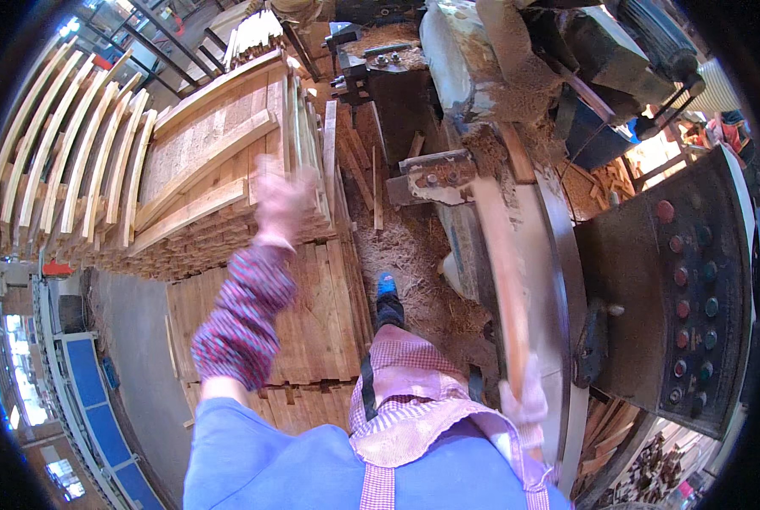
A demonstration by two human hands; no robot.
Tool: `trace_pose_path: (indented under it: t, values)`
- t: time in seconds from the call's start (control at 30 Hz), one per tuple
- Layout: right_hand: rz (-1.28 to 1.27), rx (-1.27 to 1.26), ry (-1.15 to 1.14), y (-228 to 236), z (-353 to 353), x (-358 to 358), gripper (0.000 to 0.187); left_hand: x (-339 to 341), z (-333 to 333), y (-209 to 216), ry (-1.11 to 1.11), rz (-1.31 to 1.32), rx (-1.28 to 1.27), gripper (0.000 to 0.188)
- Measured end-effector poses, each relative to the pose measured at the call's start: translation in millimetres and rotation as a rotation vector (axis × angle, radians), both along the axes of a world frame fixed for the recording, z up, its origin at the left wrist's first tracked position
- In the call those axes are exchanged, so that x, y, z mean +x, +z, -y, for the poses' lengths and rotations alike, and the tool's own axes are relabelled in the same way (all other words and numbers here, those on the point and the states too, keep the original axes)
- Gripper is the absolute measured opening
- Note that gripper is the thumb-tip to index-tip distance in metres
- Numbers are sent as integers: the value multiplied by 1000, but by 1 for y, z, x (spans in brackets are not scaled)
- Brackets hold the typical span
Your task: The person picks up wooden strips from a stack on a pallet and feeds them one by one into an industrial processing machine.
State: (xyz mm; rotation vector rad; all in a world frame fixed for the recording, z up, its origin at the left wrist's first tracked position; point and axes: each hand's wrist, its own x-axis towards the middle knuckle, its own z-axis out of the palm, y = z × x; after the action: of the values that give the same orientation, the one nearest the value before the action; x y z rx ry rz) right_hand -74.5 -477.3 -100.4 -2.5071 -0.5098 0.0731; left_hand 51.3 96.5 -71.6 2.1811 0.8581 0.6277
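My left hand (pixel 281 194) reaches out over the stacked wood on the left, near the end of the top boards. Motion smears it, so its fingers do not show clearly. A patterned sleeve cover (pixel 246 310) wraps that forearm. On the right, a long wooden strip (pixel 501 272) lies lengthwise on the machine's bed (pixel 537 289), its far end by a metal bracket (pixel 435 177). My right hand (pixel 526 404), pale pink and blurred, holds the strip's near end.
Stacked wooden boards (pixel 214 144) fill the left, with curved slats (pixel 74 161) beyond. A dark control panel (pixel 686 297) with red and green buttons stands at right. Sawdust and offcuts cover the floor (pixel 405 242) around my blue shoe (pixel 387 283). A blue-panelled conveyor (pixel 99 399) runs at far left.
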Motion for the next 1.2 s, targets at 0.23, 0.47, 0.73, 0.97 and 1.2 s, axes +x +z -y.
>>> trace_pose_path:
  t: [0.23,0.47,0.73,0.97,1.2]
  values:
    - [95,-446,-149,-27,10,31,65,35,-271,-12,596,-270,-270,75]
    - [378,-611,48,-46,-75,264,53,42,-259,-22,758,-294,-224,66]
    - [230,61,29,1,-195,285,48,-44,-232,-24,788,-194,-278,62]
    - [-7,492,344,25,-285,216,49,-74,-127,44,686,-42,-458,51]
    - [184,361,719,42,-470,247,60,-110,-112,-8,1052,123,-413,88]
